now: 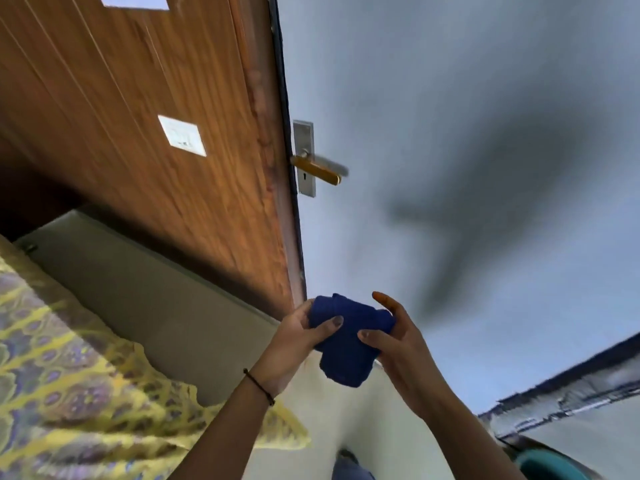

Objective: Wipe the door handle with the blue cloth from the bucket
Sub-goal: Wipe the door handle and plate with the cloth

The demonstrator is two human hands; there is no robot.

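We hold a bunched, dark blue fabric cloth (349, 337) between both bare hands, low in the middle of the view. Our left hand (294, 344) grips the cloth's left side, the thumb pressed across its front and the other fingers wrapped behind it, out of sight; a thin dark cord bracelet (259, 386) circles that wrist. Our right hand (398, 341) closes on the right side, thumb pinching the cloth from the front while one finger sticks up past the top edge, its tip stained orange. A fold of the cloth hangs down below our palms. Well above the cloth, and apart from it, the brass-coloured lever door handle (317, 169) juts out from a grey metal backplate with a keyhole (304, 159), fixed at the edge of a brown wood-grain door (156, 133). The door is seen at a steep tilt, and neither hand touches the handle. Two white rectangular labels sit on the door face, the nearer one (182, 135) left of the handle. To the right spreads a pale grey wall (450, 98) carrying a blurred dark shadow. At lower left a yellow and purple patterned garment (69, 375) fills the corner. A teal rounded object (543, 462) shows at the bottom right edge; we cannot tell what it is.
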